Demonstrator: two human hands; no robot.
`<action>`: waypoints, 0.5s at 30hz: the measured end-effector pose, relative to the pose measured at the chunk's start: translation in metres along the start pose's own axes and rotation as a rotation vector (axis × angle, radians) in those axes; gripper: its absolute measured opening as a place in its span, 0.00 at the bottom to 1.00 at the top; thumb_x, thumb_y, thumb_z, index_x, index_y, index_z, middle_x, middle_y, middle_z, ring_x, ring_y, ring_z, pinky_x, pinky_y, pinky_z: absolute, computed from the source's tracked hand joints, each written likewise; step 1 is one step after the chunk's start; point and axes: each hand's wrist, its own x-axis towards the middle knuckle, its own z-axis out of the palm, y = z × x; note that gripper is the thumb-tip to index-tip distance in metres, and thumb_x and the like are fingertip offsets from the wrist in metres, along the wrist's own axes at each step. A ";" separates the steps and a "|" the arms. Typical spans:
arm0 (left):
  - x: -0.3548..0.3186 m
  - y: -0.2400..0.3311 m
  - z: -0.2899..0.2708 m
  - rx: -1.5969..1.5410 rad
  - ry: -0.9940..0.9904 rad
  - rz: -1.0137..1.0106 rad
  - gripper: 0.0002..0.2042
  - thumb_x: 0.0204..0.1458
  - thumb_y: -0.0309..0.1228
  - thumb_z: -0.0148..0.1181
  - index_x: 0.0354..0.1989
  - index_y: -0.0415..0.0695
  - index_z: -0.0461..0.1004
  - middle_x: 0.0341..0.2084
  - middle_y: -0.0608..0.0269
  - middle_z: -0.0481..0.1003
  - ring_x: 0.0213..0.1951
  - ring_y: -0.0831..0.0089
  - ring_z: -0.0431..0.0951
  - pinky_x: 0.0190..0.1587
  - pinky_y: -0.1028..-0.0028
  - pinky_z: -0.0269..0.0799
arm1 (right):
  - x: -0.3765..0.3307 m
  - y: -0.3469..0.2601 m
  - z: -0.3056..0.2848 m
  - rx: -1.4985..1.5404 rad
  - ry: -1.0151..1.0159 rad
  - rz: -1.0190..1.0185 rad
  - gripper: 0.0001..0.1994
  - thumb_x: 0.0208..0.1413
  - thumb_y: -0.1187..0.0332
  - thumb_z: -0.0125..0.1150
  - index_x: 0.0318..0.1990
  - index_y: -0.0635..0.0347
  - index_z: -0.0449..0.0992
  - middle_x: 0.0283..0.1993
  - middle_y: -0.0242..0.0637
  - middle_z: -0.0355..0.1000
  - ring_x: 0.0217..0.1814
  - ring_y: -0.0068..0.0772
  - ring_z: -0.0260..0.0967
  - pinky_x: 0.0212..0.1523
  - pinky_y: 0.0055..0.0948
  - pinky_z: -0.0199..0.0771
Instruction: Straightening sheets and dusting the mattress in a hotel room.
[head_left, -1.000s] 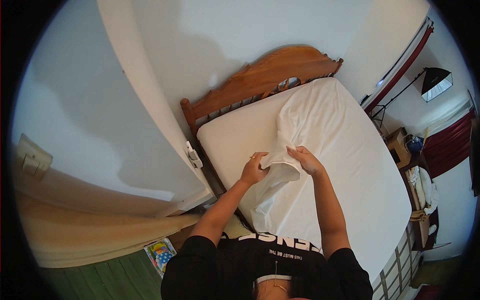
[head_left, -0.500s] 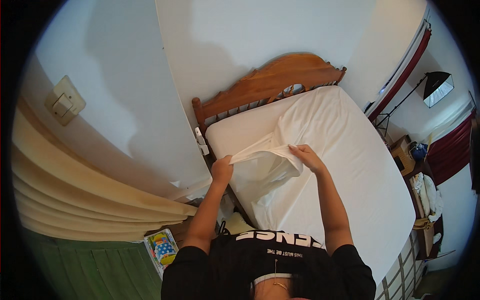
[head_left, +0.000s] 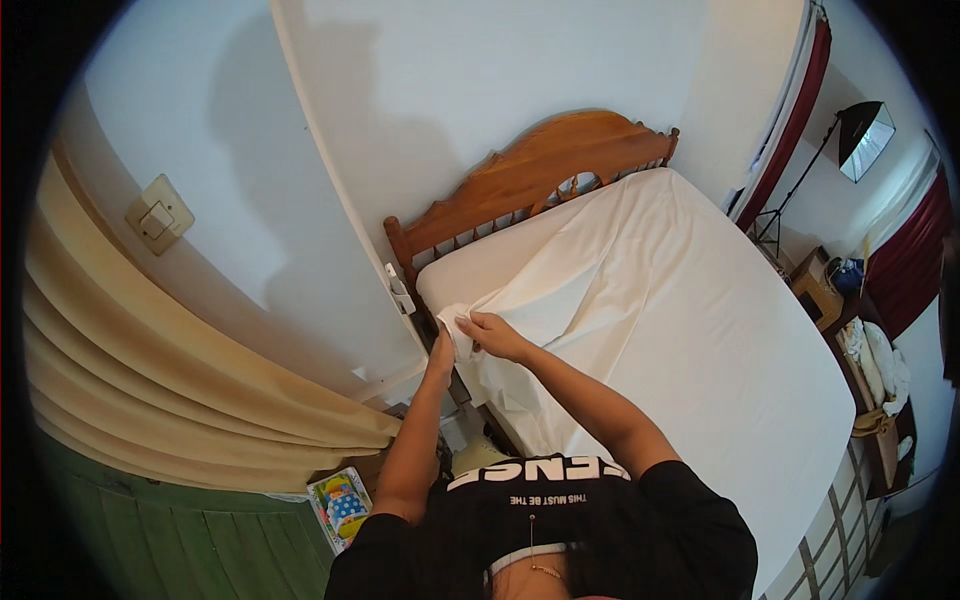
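Note:
A white bed sheet (head_left: 690, 330) covers the mattress, with long creases running from its left edge toward the far right corner. My right hand (head_left: 492, 336) grips a bunched part of the sheet at the left edge of the bed, thumb and fingers pinching it. Close beside it, my left hand (head_left: 440, 355) is upright against the same gathered cloth; its fingers are partly hidden behind the fold. Below both hands a loose flap of the sheet hangs over the mattress side.
A wooden headboard (head_left: 540, 170) stands at the far end against the wall. Beige curtain (head_left: 190, 370) hangs on the left, near a wall switch (head_left: 160, 215). A colourful boxed item (head_left: 343, 505) lies at lower left. A studio light (head_left: 866, 140) stands far right, beyond the bed.
My right hand has moved left to meet my left hand, bringing the sheet's edge together. The opened, stretched fold between them is now bunched up.

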 end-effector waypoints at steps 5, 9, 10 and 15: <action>-0.030 0.018 0.012 -0.165 -0.087 0.116 0.27 0.57 0.52 0.36 0.55 0.42 0.61 0.48 0.60 0.68 0.49 0.70 0.67 0.53 0.70 0.59 | -0.003 -0.013 -0.010 0.120 0.083 -0.061 0.19 0.59 0.53 0.45 0.30 0.61 0.70 0.26 0.30 0.67 0.26 0.19 0.64 0.27 0.21 0.69; -0.046 0.029 0.024 0.274 -0.226 0.342 0.22 0.53 0.39 0.52 0.53 0.39 0.62 0.48 0.58 0.68 0.48 0.72 0.68 0.50 0.73 0.62 | -0.001 -0.024 -0.014 0.292 0.118 -0.035 0.18 0.60 0.54 0.44 0.30 0.62 0.69 0.28 0.32 0.68 0.28 0.22 0.66 0.30 0.24 0.71; -0.045 0.030 0.028 0.431 -0.121 0.546 0.16 0.51 0.32 0.56 0.45 0.36 0.68 0.37 0.61 0.73 0.38 0.76 0.71 0.41 0.76 0.66 | 0.002 -0.027 -0.015 0.280 0.123 -0.046 0.18 0.60 0.54 0.44 0.30 0.62 0.69 0.28 0.33 0.68 0.28 0.22 0.67 0.31 0.25 0.71; -0.030 0.036 0.020 0.393 0.196 0.352 0.17 0.53 0.39 0.53 0.28 0.34 0.73 0.16 0.70 0.68 0.21 0.81 0.65 0.27 0.75 0.64 | 0.012 -0.031 -0.026 0.305 -0.026 -0.031 0.18 0.61 0.54 0.42 0.38 0.60 0.71 0.38 0.32 0.70 0.43 0.25 0.67 0.44 0.28 0.68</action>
